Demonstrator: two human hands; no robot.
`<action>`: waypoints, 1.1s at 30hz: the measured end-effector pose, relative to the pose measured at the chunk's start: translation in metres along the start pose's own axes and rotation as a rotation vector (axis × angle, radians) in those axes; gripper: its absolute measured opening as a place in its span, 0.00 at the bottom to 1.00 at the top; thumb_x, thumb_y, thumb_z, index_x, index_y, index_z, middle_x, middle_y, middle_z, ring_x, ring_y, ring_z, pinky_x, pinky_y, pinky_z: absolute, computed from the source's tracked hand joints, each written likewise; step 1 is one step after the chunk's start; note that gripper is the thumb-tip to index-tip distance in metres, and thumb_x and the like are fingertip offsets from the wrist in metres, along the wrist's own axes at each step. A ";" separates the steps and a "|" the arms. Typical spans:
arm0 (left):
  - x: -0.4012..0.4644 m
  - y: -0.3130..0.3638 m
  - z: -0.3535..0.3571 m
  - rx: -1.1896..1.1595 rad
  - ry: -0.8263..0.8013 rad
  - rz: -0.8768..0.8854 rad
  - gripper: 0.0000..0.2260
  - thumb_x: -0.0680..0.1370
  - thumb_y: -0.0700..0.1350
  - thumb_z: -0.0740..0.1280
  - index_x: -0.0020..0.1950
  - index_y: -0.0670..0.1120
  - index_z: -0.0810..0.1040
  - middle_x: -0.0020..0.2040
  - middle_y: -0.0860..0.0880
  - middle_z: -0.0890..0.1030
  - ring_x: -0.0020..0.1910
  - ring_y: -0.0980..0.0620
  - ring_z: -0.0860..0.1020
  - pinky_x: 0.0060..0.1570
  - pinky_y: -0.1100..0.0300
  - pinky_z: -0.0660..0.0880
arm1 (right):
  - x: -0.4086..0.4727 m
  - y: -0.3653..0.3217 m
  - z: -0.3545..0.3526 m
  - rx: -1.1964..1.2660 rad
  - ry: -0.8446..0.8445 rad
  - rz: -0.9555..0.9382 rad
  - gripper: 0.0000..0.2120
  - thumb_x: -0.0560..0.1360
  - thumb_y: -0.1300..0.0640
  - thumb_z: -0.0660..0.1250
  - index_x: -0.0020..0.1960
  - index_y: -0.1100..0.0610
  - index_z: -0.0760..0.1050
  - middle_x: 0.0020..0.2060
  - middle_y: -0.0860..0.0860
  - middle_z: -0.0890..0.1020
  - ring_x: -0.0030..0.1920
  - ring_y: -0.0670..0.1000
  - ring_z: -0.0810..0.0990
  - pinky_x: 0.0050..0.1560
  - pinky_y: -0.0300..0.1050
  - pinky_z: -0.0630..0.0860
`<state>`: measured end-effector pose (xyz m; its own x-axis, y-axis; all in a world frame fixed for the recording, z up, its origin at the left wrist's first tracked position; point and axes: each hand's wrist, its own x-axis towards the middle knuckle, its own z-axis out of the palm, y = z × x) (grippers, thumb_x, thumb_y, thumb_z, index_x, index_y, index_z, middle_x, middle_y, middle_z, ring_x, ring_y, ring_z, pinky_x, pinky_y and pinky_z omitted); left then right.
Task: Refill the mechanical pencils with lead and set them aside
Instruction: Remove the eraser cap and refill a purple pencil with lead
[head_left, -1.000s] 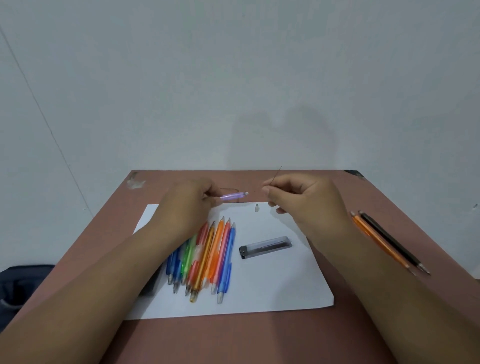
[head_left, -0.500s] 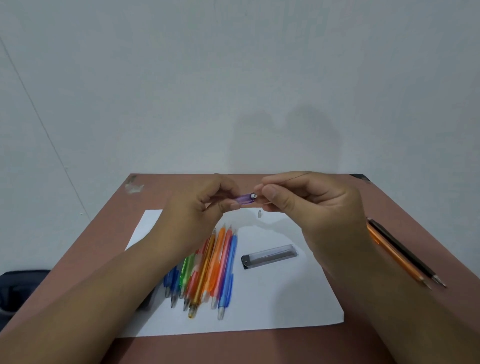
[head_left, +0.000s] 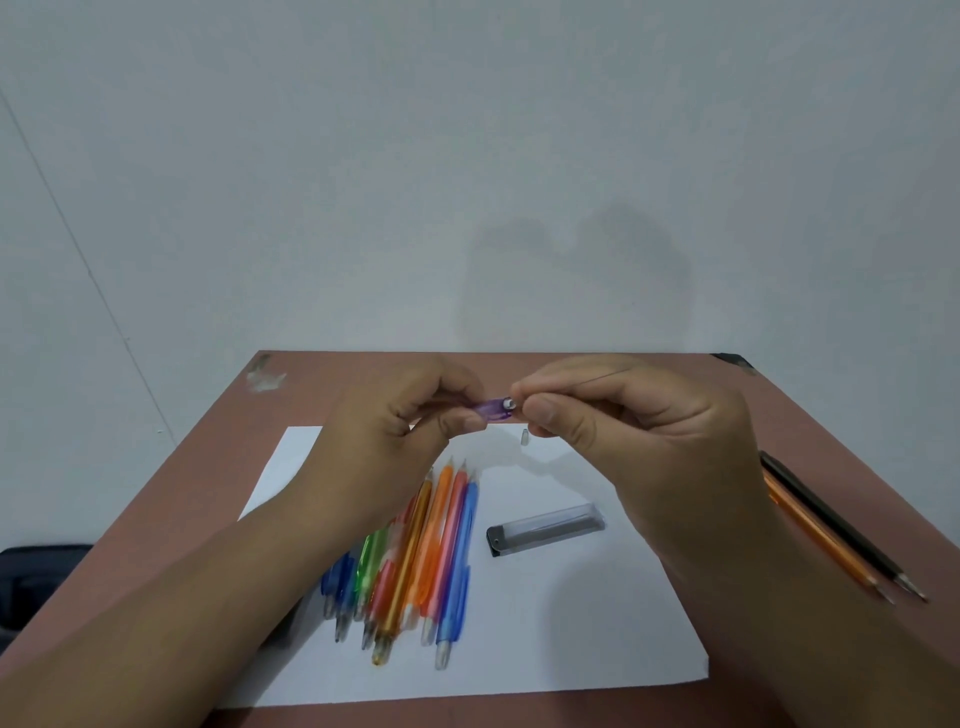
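Note:
My left hand (head_left: 410, 421) grips a purple mechanical pencil (head_left: 493, 408) above the paper, its open back end pointing right. My right hand (head_left: 628, 431) pinches a thin lead (head_left: 597, 378) right at that end; the lead's tip at the opening is hidden by my fingers. The pencil's small clear cap (head_left: 524, 437) lies on the white paper (head_left: 571, 623) below. Several coloured mechanical pencils (head_left: 415, 551) lie bunched on the paper under my left forearm. A grey lead case (head_left: 545, 529) lies to their right.
An orange pencil (head_left: 815, 540) and a black pencil (head_left: 841, 525) lie side by side on the brown table (head_left: 208, 457) at the right, off the paper. A dark bag (head_left: 36, 577) sits beyond the table's left edge. A wall stands right behind the table.
My hands have come together: the right hand brought the lead from pointing up and apart to the purple pencil's back end. The view has shifted slightly closer.

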<state>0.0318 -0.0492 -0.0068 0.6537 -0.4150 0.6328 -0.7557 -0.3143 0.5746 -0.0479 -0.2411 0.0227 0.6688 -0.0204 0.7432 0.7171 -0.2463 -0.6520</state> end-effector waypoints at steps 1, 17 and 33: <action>0.000 0.000 0.000 0.001 0.001 0.004 0.06 0.77 0.50 0.68 0.49 0.63 0.77 0.47 0.64 0.80 0.49 0.57 0.80 0.45 0.64 0.77 | 0.001 0.000 0.000 -0.014 0.002 -0.016 0.07 0.71 0.62 0.74 0.48 0.56 0.84 0.42 0.47 0.87 0.44 0.47 0.86 0.47 0.37 0.81; -0.002 -0.003 0.000 0.032 0.014 0.000 0.02 0.78 0.54 0.67 0.49 0.62 0.78 0.48 0.62 0.82 0.51 0.57 0.80 0.48 0.67 0.76 | 0.002 0.011 -0.005 -0.229 -0.051 -0.188 0.05 0.73 0.65 0.76 0.48 0.58 0.85 0.44 0.49 0.87 0.46 0.47 0.86 0.47 0.41 0.81; -0.002 0.000 0.000 0.040 0.001 0.003 0.06 0.75 0.59 0.64 0.50 0.62 0.77 0.49 0.62 0.81 0.51 0.58 0.81 0.48 0.62 0.79 | 0.003 0.008 -0.003 -0.091 -0.014 -0.038 0.10 0.72 0.63 0.76 0.48 0.49 0.85 0.43 0.43 0.87 0.44 0.49 0.86 0.43 0.45 0.83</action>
<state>0.0305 -0.0488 -0.0076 0.6518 -0.4153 0.6346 -0.7583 -0.3473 0.5516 -0.0406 -0.2466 0.0198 0.6447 0.0042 0.7644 0.7214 -0.3340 -0.6067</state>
